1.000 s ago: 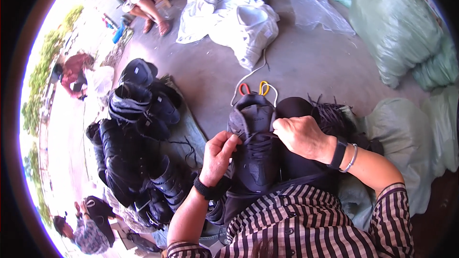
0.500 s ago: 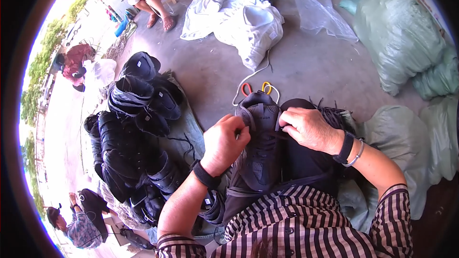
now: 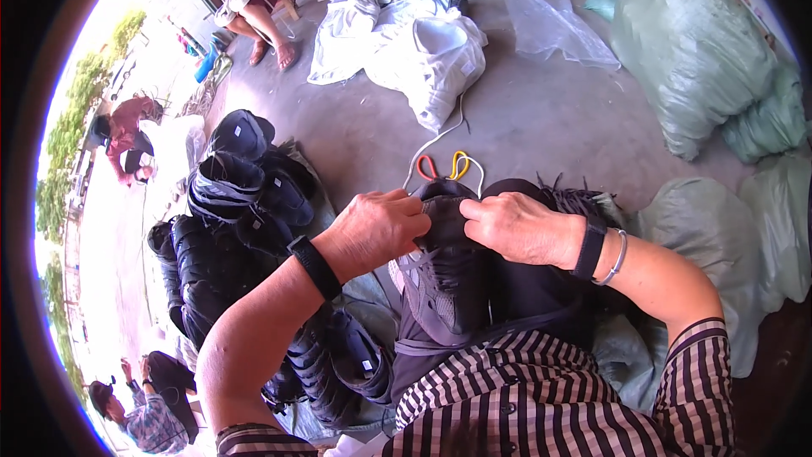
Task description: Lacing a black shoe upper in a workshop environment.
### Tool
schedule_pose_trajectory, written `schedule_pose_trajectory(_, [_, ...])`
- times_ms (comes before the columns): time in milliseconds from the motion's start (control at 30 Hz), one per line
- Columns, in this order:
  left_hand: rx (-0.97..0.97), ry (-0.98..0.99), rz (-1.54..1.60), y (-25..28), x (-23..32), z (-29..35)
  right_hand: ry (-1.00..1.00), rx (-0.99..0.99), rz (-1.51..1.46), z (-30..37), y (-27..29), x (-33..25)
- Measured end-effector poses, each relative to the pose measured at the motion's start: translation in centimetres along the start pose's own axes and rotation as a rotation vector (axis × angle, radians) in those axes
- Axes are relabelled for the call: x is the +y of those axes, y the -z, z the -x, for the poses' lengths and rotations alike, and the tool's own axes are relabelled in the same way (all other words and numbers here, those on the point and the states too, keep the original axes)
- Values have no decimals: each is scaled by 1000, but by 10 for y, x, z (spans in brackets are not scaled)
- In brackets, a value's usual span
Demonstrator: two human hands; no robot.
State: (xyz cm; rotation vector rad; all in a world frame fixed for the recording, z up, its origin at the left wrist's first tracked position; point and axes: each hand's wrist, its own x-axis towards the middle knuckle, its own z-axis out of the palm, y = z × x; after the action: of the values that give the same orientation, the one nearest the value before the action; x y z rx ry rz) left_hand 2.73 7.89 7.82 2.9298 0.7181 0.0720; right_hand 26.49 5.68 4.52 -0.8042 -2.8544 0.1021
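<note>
A dark grey athletic shoe [image 3: 448,292] rests on my lap, its toe toward me and its opening away. Both hands are closed at the upper part of it. My left hand [image 3: 382,224] pinches the left side by the tongue [image 3: 447,218], knuckles up. On the other side, my right hand [image 3: 526,227] pinches the tongue's right edge. Just past the heel lie the red handle loop [image 3: 426,167] and yellow handle loop [image 3: 459,166] of what looks like scissors, beside a white cord [image 3: 441,131]. The fingertips are partly hidden.
A pile of black shoes [image 3: 224,245] stands at my left. Ahead on the floor lies a white cloth sack [image 3: 440,59]. Large pale green sacks [image 3: 689,55] bulge at the right. One person [image 3: 254,17] sits ahead; others [image 3: 127,135] are at far left.
My left hand has risen and turned over the shoe, its elbow swinging outward. The shoe has tipped so its left side shows, and the tongue's label is no longer visible.
</note>
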Motion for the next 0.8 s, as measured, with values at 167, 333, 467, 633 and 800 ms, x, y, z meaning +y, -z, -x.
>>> schedule_pose_trajectory(167, [-18, 101, 141, -10, 13, -9, -202, -112, -350, -9, -5, 6])
schedule_pose_trajectory(333, [41, 553, 926, -32, 11, -14, -300, 47, -423, -3, -21, -4])
schedule_pose_trajectory(467, [241, 778, 1539, -39, 10, -3, -446, 303, -1137, -27, 9, 11])
schedule_pose_trajectory(633, [493, 525, 1656, -58, 11, 0, -628, 17, -1588, -32, 11, 4])
schedule_pose_trajectory(800, [568, 379, 1718, -68, 10, 3, -440, -5, -1734, -30, -15, -15])
